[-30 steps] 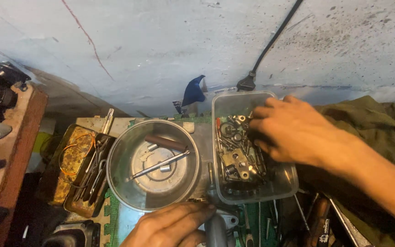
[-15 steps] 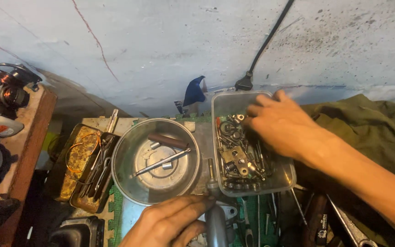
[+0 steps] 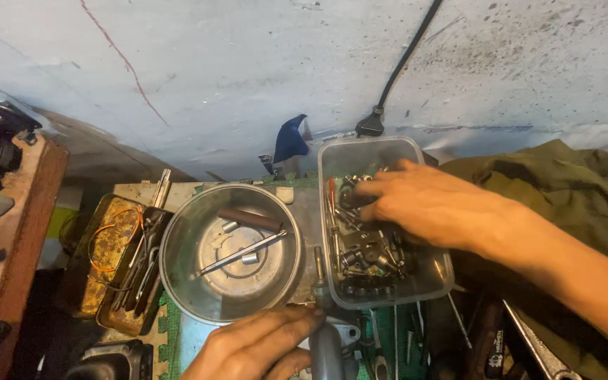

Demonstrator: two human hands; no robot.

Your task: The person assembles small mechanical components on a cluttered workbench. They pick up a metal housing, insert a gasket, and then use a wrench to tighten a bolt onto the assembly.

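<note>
My right hand (image 3: 427, 204) reaches into a clear plastic tub (image 3: 388, 151) filled with small metal bits, sockets and screws (image 3: 364, 257); its fingers rest among the parts near the tub's far left, and I cannot tell if they pinch one. My left hand (image 3: 262, 345) lies at the bottom edge, fingers pressed on a grey metal part (image 3: 328, 348) just below a round metal bowl (image 3: 177, 271). The bowl holds a long metal rod (image 3: 241, 253) and a dark cylinder (image 3: 249, 219).
A rusty open tin (image 3: 107, 260) with tools and orange wire sits left of the bowl. A wooden shelf (image 3: 15, 225) with motor parts is at far left. Olive cloth (image 3: 564, 190) lies right. A black cable and plug (image 3: 374, 123) hang on the wall.
My right hand has slid further left inside the tub among the parts. My left hand stays on the grey part below the bowl.
</note>
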